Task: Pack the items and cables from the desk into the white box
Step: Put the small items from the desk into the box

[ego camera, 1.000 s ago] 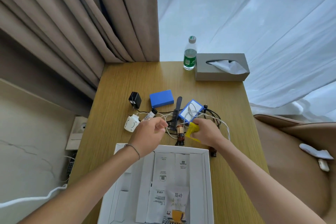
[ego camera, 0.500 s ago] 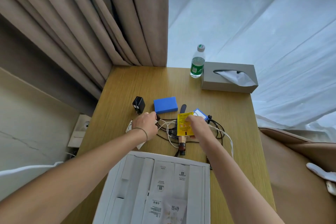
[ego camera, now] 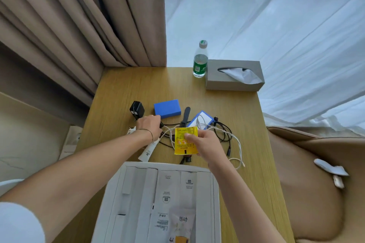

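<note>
The wooden desk [ego camera: 122,92] has bare room at its far left. The right hand [ego camera: 205,145] pinches a yellow packet [ego camera: 184,141] above tangled cables [ego camera: 223,134], just beyond the white box [ego camera: 215,193] at the near edge. The left hand [ego camera: 149,126] curls on a small dark item; which one, I cannot tell.

1. A water bottle [ego camera: 200,59] with a green label and a white cap stands upright at the far edge of the desk.
2. A grey tissue box [ego camera: 234,75] sits just beside the bottle, a white tissue poking out of its slot.
3. Beige curtains [ego camera: 79,16] hang at the far left.
4. A sheer white curtain [ego camera: 266,16] hangs on the right.
5. A tan chair [ego camera: 316,183] stands to the right of the desk, with a small white object [ego camera: 330,168] lying on it.
</note>
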A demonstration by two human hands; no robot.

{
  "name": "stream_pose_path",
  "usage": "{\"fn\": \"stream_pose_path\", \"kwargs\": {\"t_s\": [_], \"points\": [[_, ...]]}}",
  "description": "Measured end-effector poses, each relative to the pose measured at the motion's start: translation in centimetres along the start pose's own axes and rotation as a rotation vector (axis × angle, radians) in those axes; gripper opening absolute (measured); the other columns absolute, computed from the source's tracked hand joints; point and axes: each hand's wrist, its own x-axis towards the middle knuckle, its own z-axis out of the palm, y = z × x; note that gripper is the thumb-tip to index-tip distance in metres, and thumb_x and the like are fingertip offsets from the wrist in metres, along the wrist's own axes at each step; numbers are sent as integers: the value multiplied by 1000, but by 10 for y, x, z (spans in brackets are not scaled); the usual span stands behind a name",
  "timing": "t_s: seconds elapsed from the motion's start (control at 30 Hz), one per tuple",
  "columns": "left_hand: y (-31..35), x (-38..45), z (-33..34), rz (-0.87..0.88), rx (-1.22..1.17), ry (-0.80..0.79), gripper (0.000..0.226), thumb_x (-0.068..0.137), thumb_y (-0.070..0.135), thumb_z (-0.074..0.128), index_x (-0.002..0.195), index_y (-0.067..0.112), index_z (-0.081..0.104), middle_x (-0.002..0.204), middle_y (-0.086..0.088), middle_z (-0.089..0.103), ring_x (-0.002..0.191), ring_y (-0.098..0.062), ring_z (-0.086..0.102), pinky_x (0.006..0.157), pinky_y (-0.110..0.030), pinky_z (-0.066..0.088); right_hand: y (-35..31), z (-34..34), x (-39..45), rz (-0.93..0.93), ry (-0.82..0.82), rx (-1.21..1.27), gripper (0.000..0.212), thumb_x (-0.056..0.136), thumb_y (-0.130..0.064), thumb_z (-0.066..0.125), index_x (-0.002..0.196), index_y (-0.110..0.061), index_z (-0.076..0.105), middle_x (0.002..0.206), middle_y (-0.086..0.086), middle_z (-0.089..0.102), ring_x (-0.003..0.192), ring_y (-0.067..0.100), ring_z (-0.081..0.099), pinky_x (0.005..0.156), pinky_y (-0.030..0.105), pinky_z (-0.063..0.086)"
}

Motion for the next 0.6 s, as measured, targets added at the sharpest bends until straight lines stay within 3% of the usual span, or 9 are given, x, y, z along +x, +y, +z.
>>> {"fn": "stream_pose_path", "kwargs": {"t_s": [0.1,0.23,0.37,0.5,0.6], "points": [[-4,-2,-2,23,-81,73,22,97,39,57,106,20,57,101,-4,68,88,-24,63,70,-34,48,1,-6,-12,-33,43,-1,7,91,-18,72,97,-16,74,85,-1,79,68,3,73,53,14,51],[-11,-13,-17,55,-210,181,24,96,41,58,101,17,56,89,-5,68,78,-26,63,64,-34,46,4,-9,-27,-64,79,-20,10,87,-11,74,96,-11,69,88,5,79,82,16,76,74,31,60],[-23,-33,-37,100,-413,277,24,95,35,63,103,13,59,89,-8,68,79,-28,64,68,-39,53,9,-5,-45,-51,79,-39,6,92,-15,69,98,-17,71,94,4,79,87,20,77,78,37,60],[-34,-56,-52,171,-508,396,22,92,31,67,103,13,62,89,-6,68,79,-28,62,64,-36,48,19,-4,-66,-66,51,-128,10,95,-18,66,93,-25,73,85,-5,79,78,8,76,65,23,54],[-42,-77,-62,210,-568,487,22,92,35,67,104,17,63,86,0,67,76,-24,62,59,-32,44,28,2,-79,-40,59,-235,10,93,-15,65,91,-16,75,88,4,79,76,14,74,73,30,57]]}}
